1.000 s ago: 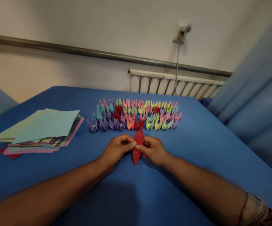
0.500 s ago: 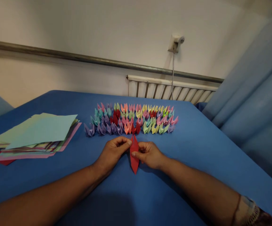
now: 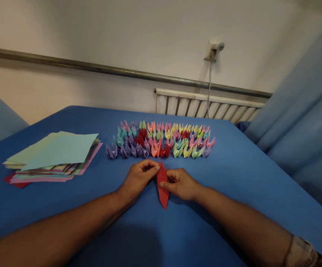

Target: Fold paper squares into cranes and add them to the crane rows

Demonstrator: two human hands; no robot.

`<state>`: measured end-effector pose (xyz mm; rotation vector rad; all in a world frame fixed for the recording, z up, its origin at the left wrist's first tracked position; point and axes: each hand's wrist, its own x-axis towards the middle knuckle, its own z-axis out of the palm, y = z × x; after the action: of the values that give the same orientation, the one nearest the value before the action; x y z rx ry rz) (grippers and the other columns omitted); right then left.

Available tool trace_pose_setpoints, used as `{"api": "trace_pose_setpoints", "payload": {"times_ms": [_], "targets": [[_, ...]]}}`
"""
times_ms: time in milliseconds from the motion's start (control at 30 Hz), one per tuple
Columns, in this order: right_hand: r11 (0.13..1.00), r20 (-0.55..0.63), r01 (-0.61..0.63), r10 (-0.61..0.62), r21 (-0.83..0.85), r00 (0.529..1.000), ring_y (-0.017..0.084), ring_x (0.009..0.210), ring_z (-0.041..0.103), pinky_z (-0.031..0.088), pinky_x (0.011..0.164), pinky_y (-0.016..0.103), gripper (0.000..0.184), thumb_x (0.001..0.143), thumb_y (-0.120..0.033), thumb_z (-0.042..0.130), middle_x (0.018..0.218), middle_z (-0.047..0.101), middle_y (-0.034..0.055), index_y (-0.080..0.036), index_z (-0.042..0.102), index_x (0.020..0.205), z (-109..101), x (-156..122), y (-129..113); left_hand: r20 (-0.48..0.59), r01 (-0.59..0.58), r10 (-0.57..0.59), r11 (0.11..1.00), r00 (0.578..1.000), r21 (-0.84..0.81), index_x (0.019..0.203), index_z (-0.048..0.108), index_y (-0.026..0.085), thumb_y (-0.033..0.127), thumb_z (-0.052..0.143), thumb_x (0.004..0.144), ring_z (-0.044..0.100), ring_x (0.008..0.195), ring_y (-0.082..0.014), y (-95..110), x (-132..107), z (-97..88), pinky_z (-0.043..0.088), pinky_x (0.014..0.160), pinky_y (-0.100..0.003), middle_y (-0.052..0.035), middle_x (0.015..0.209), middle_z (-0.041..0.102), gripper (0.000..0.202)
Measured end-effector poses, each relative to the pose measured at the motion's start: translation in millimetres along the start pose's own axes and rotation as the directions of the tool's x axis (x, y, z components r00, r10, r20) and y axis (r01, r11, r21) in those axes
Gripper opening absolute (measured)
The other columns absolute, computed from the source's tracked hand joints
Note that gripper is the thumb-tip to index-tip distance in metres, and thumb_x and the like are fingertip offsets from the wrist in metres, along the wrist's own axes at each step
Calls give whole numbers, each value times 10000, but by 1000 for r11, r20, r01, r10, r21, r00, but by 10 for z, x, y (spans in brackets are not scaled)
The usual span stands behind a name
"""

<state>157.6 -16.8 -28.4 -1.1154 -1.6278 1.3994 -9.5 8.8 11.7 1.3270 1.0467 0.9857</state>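
Observation:
Between my hands is a narrow, diamond-shaped piece of folded red paper (image 3: pixel 163 193), its split points facing away from me and its single point toward me. My left hand (image 3: pixel 140 176) pinches the upper left part near the split tips. With thumb on top and fingers at the right edge, my right hand (image 3: pixel 181 183) grips the paper's middle. Just beyond them stand rows of small folded paper cranes (image 3: pixel 165 150) in purple, red, pink, teal, yellow and green.
A stack of coloured paper sheets (image 3: pixel 60 150) lies on the left of the blue-covered table (image 3: pixel 116 237), pale blue on top. Behind are a metal rail (image 3: pixel 102 69), a radiator (image 3: pixel 188 100) and a wall socket with a plug (image 3: pixel 213 50). A blue curtain (image 3: pixel 297 122) hangs at right.
The view has shifted slightly, so the table things sit farther right. The red folded paper has tilted a little, its near point swinging right; both hands keep their hold.

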Motion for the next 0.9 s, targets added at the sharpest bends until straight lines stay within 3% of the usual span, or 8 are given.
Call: {"api": "trace_pose_setpoints", "payload": {"times_ms": [167,367,633,900], "targets": [[999,2,7,-6,-36,1000,83,539,399,342,501,203,249,785,-381,691,591,509,-42,-173,596,686,2,-21,-11,84,3,-5,1000,996,31,713,634,172,332,697,701,557,670,-139,12,1,-4,453,676,-268,3,716,632,173],[998,14,18,-19,62,1000,87,548,399,342,514,215,322,812,-486,640,629,486,-40,-177,584,740,1,-27,-13,57,7,-7,1000,998,-10,711,631,171,365,675,740,532,647,-136,0,18,-35,441,640,-257,4,685,612,202],[1000,30,17,-18,16,999,91,543,394,326,499,212,325,824,-478,624,607,460,-44,-181,558,710,-4,-42,-59,47,0,0,1000,999,-3,660,625,169,337,636,752,535,630,-143,-6,23,-40,441,630,-260,-3,652,619,192],[996,-26,19,-17,89,1000,90,526,420,353,502,220,382,799,-540,644,593,490,-42,-180,560,705,-4,-11,-21,122,-39,36,999,992,22,724,635,171,415,624,815,521,639,-130,-8,36,-49,441,639,-251,12,678,600,260]]}}
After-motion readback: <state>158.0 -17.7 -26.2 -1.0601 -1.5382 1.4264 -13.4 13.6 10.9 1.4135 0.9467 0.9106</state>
